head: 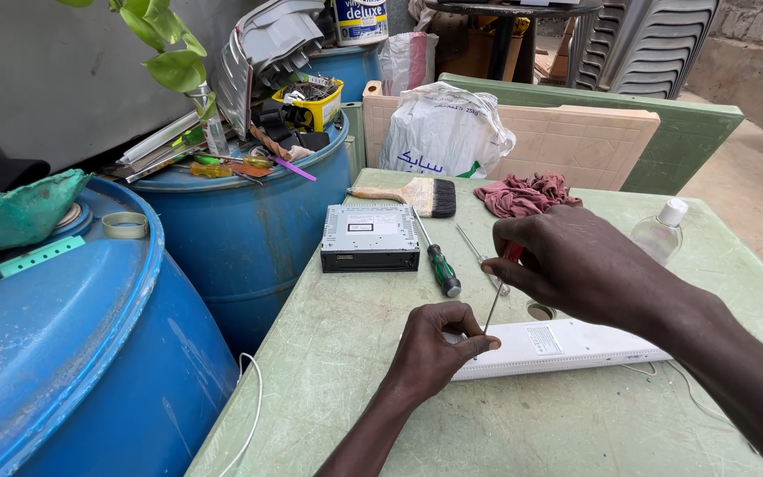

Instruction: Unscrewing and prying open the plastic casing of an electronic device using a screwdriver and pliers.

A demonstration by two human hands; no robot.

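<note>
Long white plastic box (567, 346) at lower centre of frame on mottled green desk (328, 353), left hand (434, 349) clamped on its end, right hand (567, 265) pinched around thin metal screwdriver (496, 305).

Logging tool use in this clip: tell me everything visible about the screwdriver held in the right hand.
The screwdriver has a thin, bare metal shaft and a red handle, mostly hidden inside the right hand. It stands tilted, handle up and away, tip down on the near-left end of the long white plastic device lying on the green table. The left hand rests on that end beside the tip.
</note>
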